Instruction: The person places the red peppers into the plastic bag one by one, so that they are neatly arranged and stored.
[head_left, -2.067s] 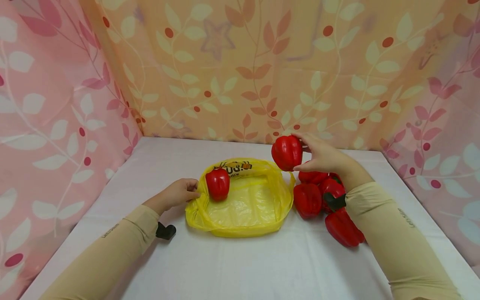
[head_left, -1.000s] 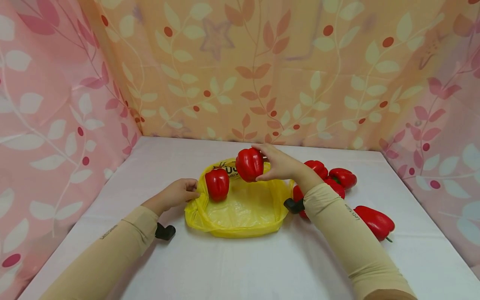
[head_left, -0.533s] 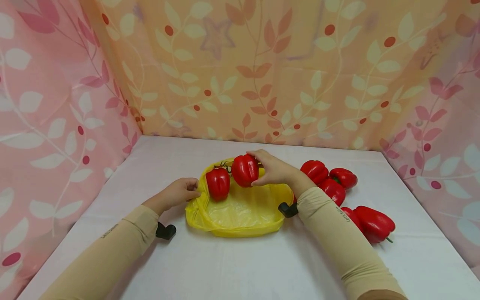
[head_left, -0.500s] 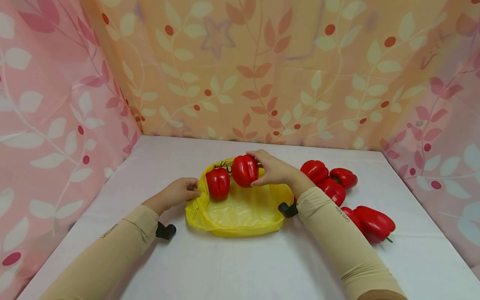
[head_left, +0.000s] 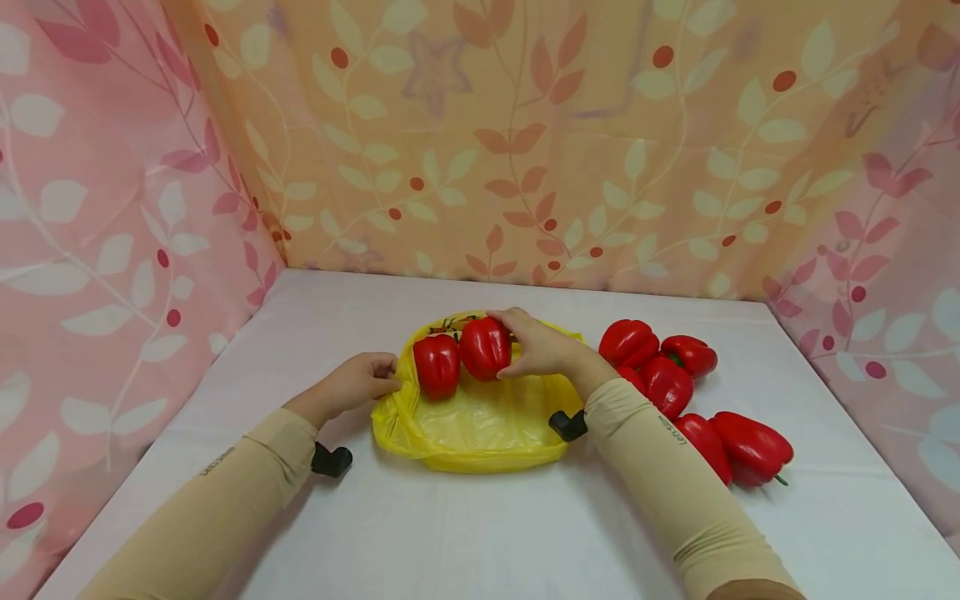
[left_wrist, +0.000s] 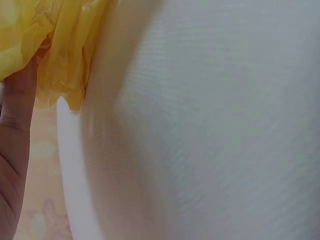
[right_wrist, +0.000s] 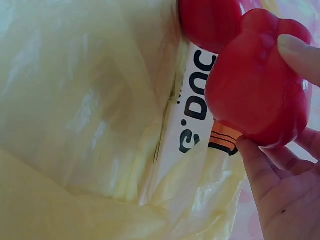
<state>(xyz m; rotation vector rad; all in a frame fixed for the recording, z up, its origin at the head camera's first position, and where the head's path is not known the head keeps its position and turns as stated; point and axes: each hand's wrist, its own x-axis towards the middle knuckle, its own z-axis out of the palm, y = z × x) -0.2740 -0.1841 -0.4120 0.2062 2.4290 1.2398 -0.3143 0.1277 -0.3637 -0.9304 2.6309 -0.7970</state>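
Bell pepper (head_left: 485,348), glossy red and lobed, has come lower over the opening of the yellow plastic bag (head_left: 487,461), closer to another pepper (head_left: 437,367) inside; this seems to bring both together. Right hand (head_left: 536,346) grips it; left hand (head_left: 352,387) pinches the bag's thin, crinkled edge (head_left: 407,387). More smooth peppers (head_left: 667,386) lie on the white counter (head_left: 480,533).

Right grip (head_left: 534,346) on a red pepper (head_left: 484,348), left grip (head_left: 354,385) on a yellow bag (head_left: 487,460).
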